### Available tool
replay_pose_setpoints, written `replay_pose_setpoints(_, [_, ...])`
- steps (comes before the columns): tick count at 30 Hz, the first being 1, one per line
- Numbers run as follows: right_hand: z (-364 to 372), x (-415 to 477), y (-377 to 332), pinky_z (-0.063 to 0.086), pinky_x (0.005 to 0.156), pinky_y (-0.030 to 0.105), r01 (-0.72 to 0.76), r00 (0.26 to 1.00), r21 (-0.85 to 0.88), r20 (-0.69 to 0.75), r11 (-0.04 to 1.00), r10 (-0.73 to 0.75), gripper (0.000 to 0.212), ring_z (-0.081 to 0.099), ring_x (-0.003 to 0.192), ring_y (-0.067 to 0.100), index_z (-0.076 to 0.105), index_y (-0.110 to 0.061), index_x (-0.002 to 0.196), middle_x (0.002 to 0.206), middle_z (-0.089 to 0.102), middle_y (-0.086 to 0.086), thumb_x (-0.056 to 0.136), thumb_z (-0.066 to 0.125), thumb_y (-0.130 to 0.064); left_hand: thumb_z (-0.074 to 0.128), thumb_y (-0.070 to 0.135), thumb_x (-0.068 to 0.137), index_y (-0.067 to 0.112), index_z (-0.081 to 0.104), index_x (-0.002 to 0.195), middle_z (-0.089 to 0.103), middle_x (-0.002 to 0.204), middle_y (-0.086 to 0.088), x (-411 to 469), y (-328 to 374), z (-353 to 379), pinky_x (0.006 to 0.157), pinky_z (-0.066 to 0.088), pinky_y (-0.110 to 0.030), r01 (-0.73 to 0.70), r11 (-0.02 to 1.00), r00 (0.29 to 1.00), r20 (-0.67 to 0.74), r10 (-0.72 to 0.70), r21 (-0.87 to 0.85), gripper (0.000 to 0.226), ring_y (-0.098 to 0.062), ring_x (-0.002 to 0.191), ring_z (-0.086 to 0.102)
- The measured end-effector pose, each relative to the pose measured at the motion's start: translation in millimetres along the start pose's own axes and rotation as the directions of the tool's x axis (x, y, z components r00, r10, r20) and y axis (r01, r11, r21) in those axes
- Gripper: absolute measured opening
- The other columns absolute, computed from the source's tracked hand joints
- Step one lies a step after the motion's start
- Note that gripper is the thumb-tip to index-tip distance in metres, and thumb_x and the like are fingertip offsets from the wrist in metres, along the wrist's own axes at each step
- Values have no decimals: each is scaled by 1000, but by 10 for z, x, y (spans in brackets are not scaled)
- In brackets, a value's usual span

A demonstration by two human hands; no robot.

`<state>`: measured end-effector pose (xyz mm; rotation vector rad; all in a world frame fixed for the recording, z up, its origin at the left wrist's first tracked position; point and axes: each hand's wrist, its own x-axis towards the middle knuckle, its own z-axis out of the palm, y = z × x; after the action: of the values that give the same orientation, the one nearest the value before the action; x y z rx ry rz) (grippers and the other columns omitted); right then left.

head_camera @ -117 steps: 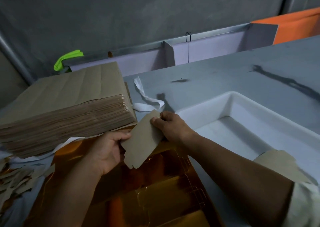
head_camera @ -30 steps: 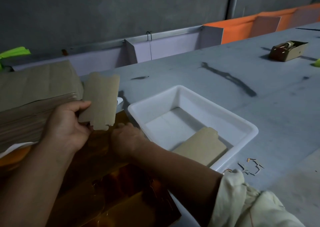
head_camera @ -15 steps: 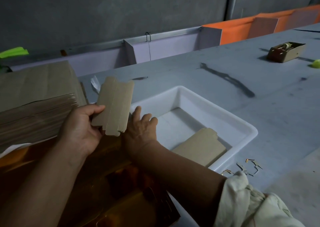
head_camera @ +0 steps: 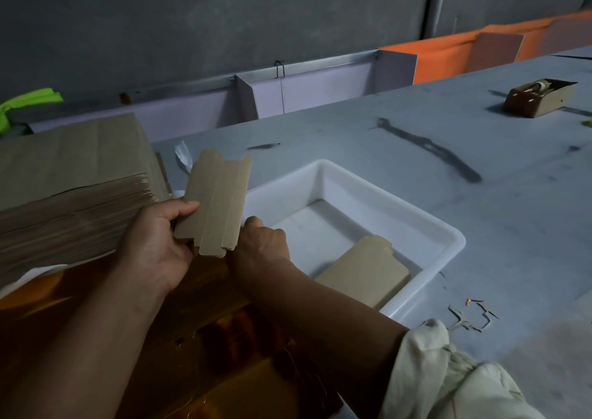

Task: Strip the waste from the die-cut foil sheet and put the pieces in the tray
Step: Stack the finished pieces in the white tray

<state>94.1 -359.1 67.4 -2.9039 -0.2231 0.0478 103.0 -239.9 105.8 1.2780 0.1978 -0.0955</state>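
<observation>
Grey wall (head_camera: 192, 18), grey table (head_camera: 480, 226), dim light

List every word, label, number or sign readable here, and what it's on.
None readable.
The cut piece in the left hand, the white tray and the brown stack show no print.
The small box at the far right is too small and blurred to read.
</observation>
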Motion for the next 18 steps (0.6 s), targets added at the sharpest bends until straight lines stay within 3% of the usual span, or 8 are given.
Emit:
replay_pose_setpoints(5, [30,80,-85,45,80,36,-57,998,-55,24,997,58,39,53,95,25,48,-16,136,119,45,14,99,49,-26,52,11,91,10,60,117,65,103,-8,7,16,-69,75,50,-39,7,1000,999,-35,-7,-16,27,-26,96,62])
replay_pose_setpoints(9, [26,170,-136,48,89,41,-93,994,-35,51,995,95,45,56,105,29,46,-14,139,134,42,19,96,51,-28,49,10,92,9,61,107,65,104,-9,40,9,-105,84,49,-40,17,999,999,-37,-18,-28,18,-26,97,62])
replay_pose_setpoints(15, [5,304,-153,44,86,37,-128,991,54,52,990,125,50,53,107,27,45,-16,138,131,42,17,92,60,-27,49,11,91,4,56,127,62,116,-13,69,15,-150,75,50,-39,38,998,997,-69,-42,-52,37,-26,95,63])
replay_pose_setpoints(18, [-25,368,-145,39,84,38,-125,992,114,51,986,120,50,50,113,27,43,-18,140,128,43,14,93,59,-29,50,11,91,4,55,128,61,120,-14,70,19,-189,71,49,-39,48,997,995,-84,-53,-62,39,-26,95,63])
